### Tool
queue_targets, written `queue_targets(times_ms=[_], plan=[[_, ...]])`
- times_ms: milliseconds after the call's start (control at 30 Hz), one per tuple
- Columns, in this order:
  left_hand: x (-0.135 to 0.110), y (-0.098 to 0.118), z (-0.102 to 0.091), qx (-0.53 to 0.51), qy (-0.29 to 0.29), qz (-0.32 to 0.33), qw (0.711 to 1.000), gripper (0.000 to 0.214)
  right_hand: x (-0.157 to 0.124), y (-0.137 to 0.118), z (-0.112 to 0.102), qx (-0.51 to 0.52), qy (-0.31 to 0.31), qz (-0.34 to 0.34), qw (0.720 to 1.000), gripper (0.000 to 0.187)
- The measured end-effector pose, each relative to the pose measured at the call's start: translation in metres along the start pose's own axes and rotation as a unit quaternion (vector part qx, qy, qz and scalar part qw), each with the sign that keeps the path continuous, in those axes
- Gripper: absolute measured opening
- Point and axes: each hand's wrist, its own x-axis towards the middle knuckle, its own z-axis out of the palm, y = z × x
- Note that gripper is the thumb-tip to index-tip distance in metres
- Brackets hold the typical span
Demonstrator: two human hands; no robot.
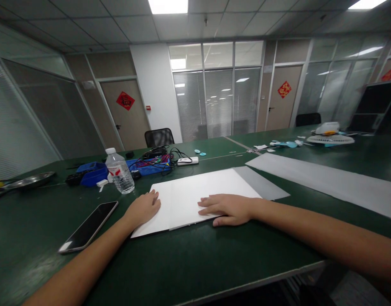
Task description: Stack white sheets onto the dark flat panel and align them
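Already the white paper sheet (195, 191) lies flat on the green table (182, 263) near its front edge, with a faint crease across its left part. The left hand (143, 209) and right hand (229, 209) rest palm-down on it, fingers stretched out, close together, gripping nothing. It looks like smoothing midway, with no new fold begun

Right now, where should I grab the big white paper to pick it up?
Probably the near-left corner of the white paper, coming from your side of the table. It lies flat, so there is nothing to grip from above; that corner sits free beside the left hand, easy to pinch up.
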Motion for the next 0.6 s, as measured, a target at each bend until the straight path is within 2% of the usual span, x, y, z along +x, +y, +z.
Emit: queue_targets(times_ms=[67,167,300,367,433,600], plan=[[0.001,-0.002,0.002,-0.001,0.008,0.000,1.000,0.053,-0.001,0.006,-0.001,-0.011,0.011,0.004,1.000,0.059],[0.002,-0.005,0.004,-0.010,0.020,-0.002,1.000,0.058,-0.010,0.026,-0.010,-0.057,0.060,0.035,0.996,0.054],[0.002,-0.004,0.003,-0.033,0.035,0.002,0.999,0.060,-0.036,0.064,-0.028,-0.156,0.118,0.161,0.967,0.048],[0.001,-0.004,0.002,-0.045,0.041,-0.003,0.998,0.059,-0.050,0.080,-0.034,-0.185,0.118,0.225,0.949,0.051],[0.001,-0.003,0.002,-0.054,0.047,-0.003,0.997,0.059,-0.060,0.092,-0.036,-0.189,0.108,0.259,0.941,0.053],[0.001,-0.005,0.005,-0.049,0.053,0.002,0.997,0.061,-0.060,0.097,-0.029,-0.140,0.101,0.268,0.948,0.055]])
